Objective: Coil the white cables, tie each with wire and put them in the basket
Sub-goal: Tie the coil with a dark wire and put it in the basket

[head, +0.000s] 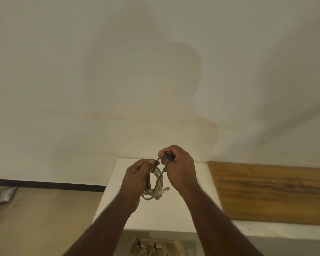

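Over a smooth white table, left hand grips the looped cable; right hand pinches thin dark wire.

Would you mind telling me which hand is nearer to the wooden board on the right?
Right. The right hand pinches the dark wire just left of the wooden board; the left hand, holding the coiled white cable, is farther left.
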